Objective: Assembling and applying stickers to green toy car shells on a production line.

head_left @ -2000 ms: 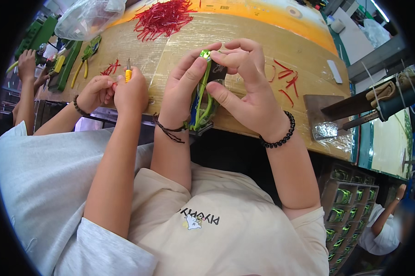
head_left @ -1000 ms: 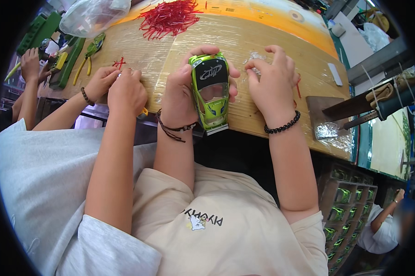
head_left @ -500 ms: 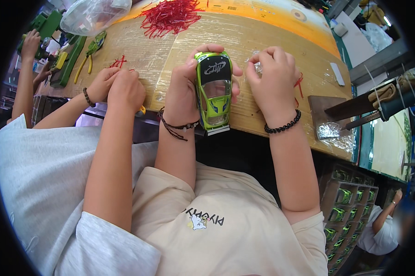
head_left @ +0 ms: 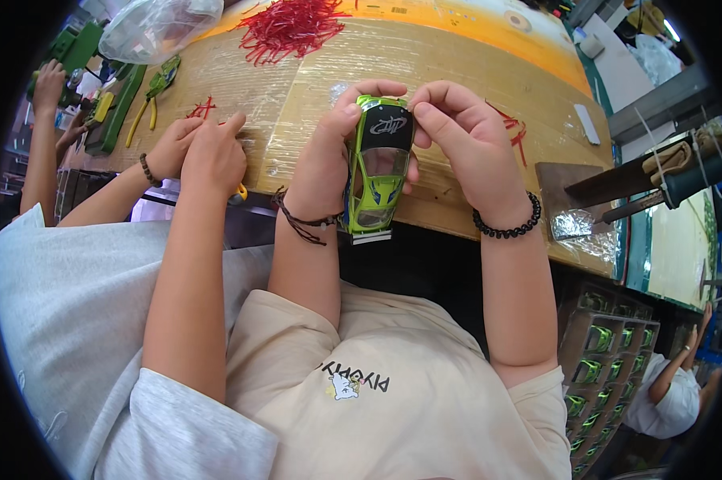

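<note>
A green toy car (head_left: 383,166) with a black front panel and a clear windscreen lies in my left hand (head_left: 322,160). The thumb presses on its left side and the fingers wrap underneath, with fingertips showing at its right edge. Beside the car's top right corner is my right hand (head_left: 474,148), its thumb and index finger pinched together. Whatever sits between those fingertips is too small or hidden to make out. Several thin red strips (head_left: 514,132) lie on the board behind the right hand.
A heap of red strips (head_left: 290,30) lies at the far side of the cardboard-covered table (head_left: 361,60). To the left, a co-worker's hands (head_left: 209,152) are close together near yellow-handled pliers (head_left: 153,114). A metal tool with a dark handle (head_left: 617,188) stands right. Trays of green cars (head_left: 597,372) are lower right.
My right hand has come in from the right to the car's top corner, its fingers now pinched. The car has shifted slightly toward me and tilted.
</note>
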Action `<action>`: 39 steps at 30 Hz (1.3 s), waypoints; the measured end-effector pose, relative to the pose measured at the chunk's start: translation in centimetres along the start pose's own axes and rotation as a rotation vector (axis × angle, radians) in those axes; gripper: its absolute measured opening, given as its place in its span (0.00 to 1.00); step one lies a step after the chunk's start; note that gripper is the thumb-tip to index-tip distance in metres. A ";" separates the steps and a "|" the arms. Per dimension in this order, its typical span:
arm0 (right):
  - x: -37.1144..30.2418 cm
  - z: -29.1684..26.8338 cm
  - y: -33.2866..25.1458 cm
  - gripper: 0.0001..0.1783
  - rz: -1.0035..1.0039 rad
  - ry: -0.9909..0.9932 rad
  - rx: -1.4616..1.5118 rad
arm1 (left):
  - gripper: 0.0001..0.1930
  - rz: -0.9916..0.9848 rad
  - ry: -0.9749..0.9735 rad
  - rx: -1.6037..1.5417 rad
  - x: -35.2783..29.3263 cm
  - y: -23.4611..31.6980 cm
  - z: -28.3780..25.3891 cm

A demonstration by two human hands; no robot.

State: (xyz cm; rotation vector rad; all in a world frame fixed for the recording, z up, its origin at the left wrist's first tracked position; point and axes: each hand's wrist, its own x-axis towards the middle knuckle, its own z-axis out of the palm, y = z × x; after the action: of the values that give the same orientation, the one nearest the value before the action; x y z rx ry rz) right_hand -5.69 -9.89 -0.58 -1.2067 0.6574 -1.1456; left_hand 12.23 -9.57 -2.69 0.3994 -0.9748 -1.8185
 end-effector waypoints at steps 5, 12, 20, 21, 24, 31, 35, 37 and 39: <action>0.1 -0.2 0.1 0.06 0.021 0.001 -0.021 | 0.26 -0.009 0.025 0.015 -0.2 0.0 0.3; 0.4 -0.7 0.8 0.07 0.077 -0.035 0.105 | 0.26 -0.018 0.024 0.023 -0.2 -0.1 0.2; 0.4 -0.8 1.2 0.07 0.058 -0.065 0.192 | 0.27 -0.016 0.022 0.048 -0.2 -0.1 0.4; 0.4 -0.5 1.1 0.07 0.060 -0.066 0.192 | 0.27 -0.013 0.019 0.047 -0.2 -0.1 0.4; 0.4 0.0 0.8 0.06 -0.007 0.050 0.108 | 0.27 -0.014 0.027 0.046 -0.2 0.0 0.5; 0.1 0.3 1.2 0.06 -0.208 0.049 -0.147 | 0.26 -0.022 0.020 0.021 -0.2 -0.1 -0.1; 0.0 0.5 0.5 0.06 -0.135 0.068 -0.137 | 0.25 -0.031 0.031 0.016 -0.2 0.1 0.0; 0.0 0.3 0.4 0.06 -0.133 0.058 -0.131 | 0.25 -0.031 0.034 0.009 -0.3 0.1 0.2; 0.1 0.2 0.3 0.05 -0.131 0.047 -0.125 | 0.26 -0.044 0.073 0.050 -0.1 -0.1 0.4</action>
State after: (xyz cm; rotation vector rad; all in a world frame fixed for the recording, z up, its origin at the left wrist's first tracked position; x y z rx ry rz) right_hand -5.38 -9.94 -0.78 -1.3483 0.7018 -1.2598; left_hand 11.98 -9.30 -2.53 0.5185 -0.9685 -1.8095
